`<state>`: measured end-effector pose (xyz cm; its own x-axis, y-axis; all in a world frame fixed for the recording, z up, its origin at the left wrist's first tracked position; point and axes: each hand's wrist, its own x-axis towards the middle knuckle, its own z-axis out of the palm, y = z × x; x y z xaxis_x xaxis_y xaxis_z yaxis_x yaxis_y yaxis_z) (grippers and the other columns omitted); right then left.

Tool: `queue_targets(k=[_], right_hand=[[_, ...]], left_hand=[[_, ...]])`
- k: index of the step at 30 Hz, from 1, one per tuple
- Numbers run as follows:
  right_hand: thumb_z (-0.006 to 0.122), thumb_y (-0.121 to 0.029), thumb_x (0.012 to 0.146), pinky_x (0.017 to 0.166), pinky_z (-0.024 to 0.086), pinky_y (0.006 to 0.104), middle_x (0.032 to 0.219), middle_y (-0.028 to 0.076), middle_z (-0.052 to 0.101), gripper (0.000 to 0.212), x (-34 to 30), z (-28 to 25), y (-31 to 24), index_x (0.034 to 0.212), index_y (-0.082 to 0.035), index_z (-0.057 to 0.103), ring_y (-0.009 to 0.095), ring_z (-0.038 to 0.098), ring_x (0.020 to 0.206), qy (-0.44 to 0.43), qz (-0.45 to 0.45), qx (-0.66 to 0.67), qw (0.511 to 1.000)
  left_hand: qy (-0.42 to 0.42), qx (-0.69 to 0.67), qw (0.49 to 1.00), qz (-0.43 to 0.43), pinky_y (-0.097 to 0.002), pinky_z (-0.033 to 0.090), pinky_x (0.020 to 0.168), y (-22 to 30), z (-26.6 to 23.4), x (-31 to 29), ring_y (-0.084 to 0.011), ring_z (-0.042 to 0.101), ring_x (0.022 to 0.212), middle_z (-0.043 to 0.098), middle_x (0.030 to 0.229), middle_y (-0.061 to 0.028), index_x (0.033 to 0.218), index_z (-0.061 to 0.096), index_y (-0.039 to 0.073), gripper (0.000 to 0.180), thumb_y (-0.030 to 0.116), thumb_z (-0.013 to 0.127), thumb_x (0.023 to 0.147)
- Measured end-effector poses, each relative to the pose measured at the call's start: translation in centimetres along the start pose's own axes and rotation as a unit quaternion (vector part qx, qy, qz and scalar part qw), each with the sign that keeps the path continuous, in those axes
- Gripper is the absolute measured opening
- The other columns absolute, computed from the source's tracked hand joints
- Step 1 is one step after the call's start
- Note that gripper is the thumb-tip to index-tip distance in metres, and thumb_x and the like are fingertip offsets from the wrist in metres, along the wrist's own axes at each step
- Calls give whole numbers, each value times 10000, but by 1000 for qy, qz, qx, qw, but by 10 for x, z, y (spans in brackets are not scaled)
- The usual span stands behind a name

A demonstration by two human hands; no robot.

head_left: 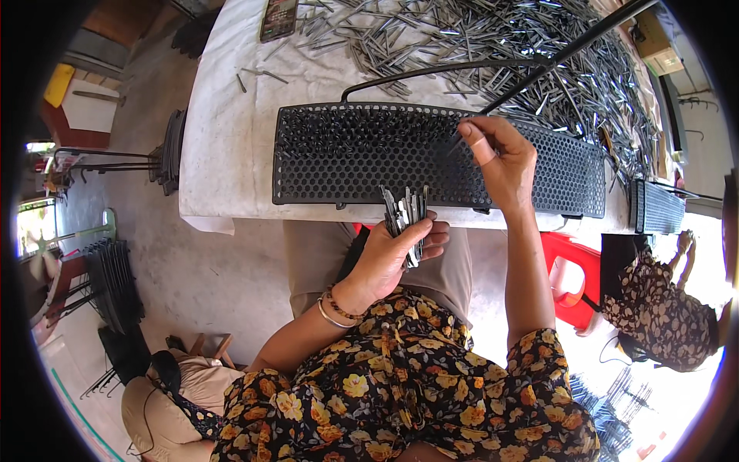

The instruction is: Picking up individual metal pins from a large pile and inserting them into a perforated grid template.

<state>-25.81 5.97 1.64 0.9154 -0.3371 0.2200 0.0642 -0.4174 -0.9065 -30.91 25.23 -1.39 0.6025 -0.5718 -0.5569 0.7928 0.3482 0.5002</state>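
Observation:
My left hand [382,258] is closed around a bundle of thin, flat grey metal strips [402,206], which stick up past the thumb. It is just below the near edge of a long black perforated rack [339,183] on the table. Many dark strips [331,135] stand in the holes of the rack's far-left rows; the near rows show bare holes. Over the rack's far middle rows, my right hand [509,158] has thumb and forefinger pinched together. What lies between those fingertips is too small to make out.
Loose metal strips [431,38] pile across the far side of the white-covered table [223,146]. A black bar [585,50] slants over the rack. At the far left lies a dark rectangular object [279,19]. A red stool [570,281] and another person [662,308] are at right.

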Motion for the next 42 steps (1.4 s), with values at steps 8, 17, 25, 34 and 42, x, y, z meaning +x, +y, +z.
queue_targets(k=[8,17,25,34,42], right_hand=[[703,-78,823,576,447,219,858,60,666,152,6,10,15,951,4,689,78,564,673,-49,-68,-3,996],[691,-87,844,533,428,186,797,14,669,176,-5,18,16,1000,-5,696,43,522,582,26,85,117,989],[689,-78,844,550,438,177,826,14,677,175,-9,22,23,1002,-3,694,41,531,606,40,77,116,989],[694,-37,803,680,518,270,935,101,671,162,-8,19,20,962,-12,694,193,650,783,1,-187,-86,979],[709,-92,804,621,503,279,908,106,653,161,-18,8,-8,939,-4,699,189,636,743,-46,-83,-84,992]], left_hand=[[-18,5,1000,-11,-338,554,797,2,-2,0,-227,646,954,647,1042,-139,1101,573,-3,216,132,562,933],[-18,-10,999,-36,-331,551,797,3,-2,3,-228,643,956,648,1045,-142,1124,578,-10,243,133,572,927],[-16,-3,999,-34,-329,551,796,6,-2,2,-226,643,959,649,1049,-140,1126,578,-8,244,134,572,928],[-19,29,999,-18,-330,553,785,5,-7,2,-221,644,961,650,1057,-137,1099,584,-5,222,143,565,934],[-17,31,999,-5,-331,553,783,5,-8,0,-213,642,961,651,1057,-133,1108,583,0,223,145,559,940]])
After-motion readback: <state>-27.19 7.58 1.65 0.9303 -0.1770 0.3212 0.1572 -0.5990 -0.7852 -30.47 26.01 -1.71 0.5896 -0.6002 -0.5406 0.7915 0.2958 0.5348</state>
